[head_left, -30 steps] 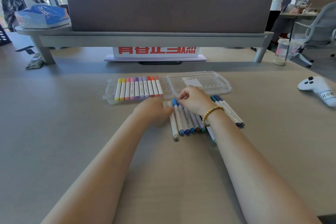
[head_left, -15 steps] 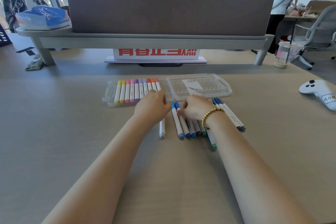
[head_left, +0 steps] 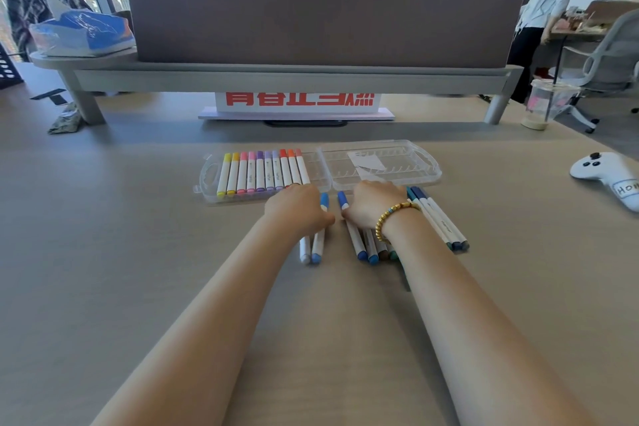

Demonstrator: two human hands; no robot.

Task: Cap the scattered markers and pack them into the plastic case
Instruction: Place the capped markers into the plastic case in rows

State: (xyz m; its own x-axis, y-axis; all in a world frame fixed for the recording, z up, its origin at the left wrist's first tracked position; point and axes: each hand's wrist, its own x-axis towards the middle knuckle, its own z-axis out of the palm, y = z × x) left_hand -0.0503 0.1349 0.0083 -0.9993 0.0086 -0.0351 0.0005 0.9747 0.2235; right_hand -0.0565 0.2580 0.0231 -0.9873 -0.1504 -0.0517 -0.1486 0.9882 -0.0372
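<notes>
— Where are the markers?
— Ten sit in the plastic case; the left hand covers two markers on the bench.
— Its grip?
— Seemingly curled round them. The right hand rests on the blue markers, grip unclear.

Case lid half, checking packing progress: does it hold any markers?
No: the lid half holds only a paper slip; the packed markers fill the other half.

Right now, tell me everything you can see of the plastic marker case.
The plastic marker case is clear, hinged and lies open flat on the desk beyond both hands. Its left half holds a row of ten capped markers, yellow through pink and purple to orange-red, with empty slots at that half's right end. The right half has ribbed slots, holds no markers and shows a white paper piece. Moulded handles sit at both outer ends.
</notes>
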